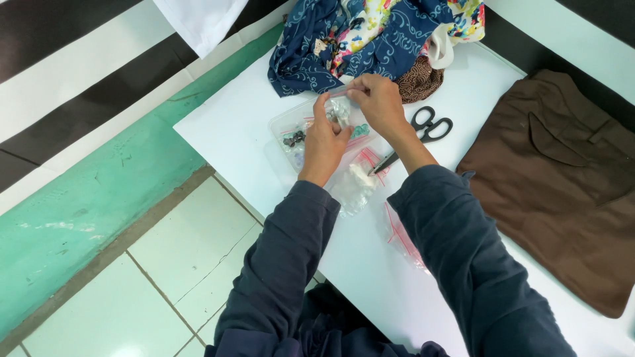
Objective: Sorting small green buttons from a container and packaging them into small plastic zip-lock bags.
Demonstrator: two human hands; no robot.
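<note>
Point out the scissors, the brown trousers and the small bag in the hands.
scissors (431,124), head view, black handle loops.
brown trousers (555,192), head view, middle of folded cloth.
small clear bag (340,109), head view, part between the fingers.

One view only, from the person's head, looking steeply down and forward over both sleeves. The white tabletop (251,125) runs diagonally through the frame at arm's length; tiled floor (165,277) fills the lower left, striped wall the top.
</note>
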